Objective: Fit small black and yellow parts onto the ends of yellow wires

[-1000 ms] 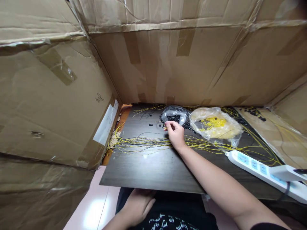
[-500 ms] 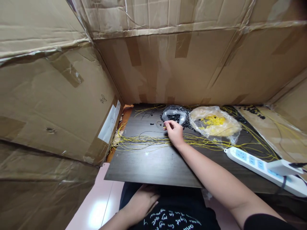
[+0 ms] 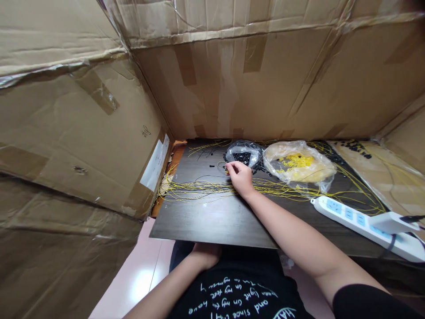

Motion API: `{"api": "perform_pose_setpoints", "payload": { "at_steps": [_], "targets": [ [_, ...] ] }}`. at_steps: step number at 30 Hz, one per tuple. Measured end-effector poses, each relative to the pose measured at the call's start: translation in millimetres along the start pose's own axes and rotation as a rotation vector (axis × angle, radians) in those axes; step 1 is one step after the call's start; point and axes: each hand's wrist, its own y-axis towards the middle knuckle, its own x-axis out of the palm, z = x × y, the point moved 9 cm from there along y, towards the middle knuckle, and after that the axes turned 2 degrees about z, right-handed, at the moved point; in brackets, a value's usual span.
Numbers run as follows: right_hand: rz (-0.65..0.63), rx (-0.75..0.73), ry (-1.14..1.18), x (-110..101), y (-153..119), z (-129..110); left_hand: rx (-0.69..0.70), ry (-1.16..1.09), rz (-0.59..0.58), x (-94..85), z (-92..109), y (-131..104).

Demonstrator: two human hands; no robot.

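My right hand (image 3: pixel 240 177) is closed in a pinch over the dark table, its fingertips on a small yellow and dark piece that is mostly hidden. Right behind it sits a clear bag of small black parts (image 3: pixel 242 157). To the right lies a bag of yellow parts (image 3: pixel 296 162). A bundle of thin yellow and black wires (image 3: pixel 195 188) runs across the table and passes beneath my right wrist. My left hand (image 3: pixel 206 255) rests low by my lap, partly under the table's front edge, with its fingers hidden.
A white power strip (image 3: pixel 352 218) with a plugged-in adapter lies at the right. Cardboard walls (image 3: pixel 232 97) stand behind and to the left. A few loose black pieces (image 3: pixel 211 166) lie left of the black-parts bag. More wires and black parts sit on cardboard at the far right.
My left hand has moved up and partly under the table edge, hiding its fingers. My right hand keeps its pinch at nearly the same place. The whole view has shifted slightly.
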Motion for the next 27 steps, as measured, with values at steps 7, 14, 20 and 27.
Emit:
{"api": "perform_pose_setpoints", "payload": {
  "at_steps": [7, 14, 20, 27],
  "targets": [
    [-0.011, -0.053, -0.029, 2.9, 0.1, -4.7, 0.109, 0.013, -0.120, 9.9, 4.3, -1.2],
    [-0.017, -0.123, -0.059, 4.2, -0.7, -14.0, 0.092, -0.064, -0.262, 21.7, -4.6, 7.4],
    [-0.019, -0.129, -0.073, 3.0, -1.3, -14.0, 0.253, -0.024, -0.103, 24.1, -9.1, -15.1],
    [-0.033, -0.122, -0.089, 3.5, -3.1, -12.4, 0.458, 0.068, 0.232, 35.9, -15.0, -67.7]
  ]
}}
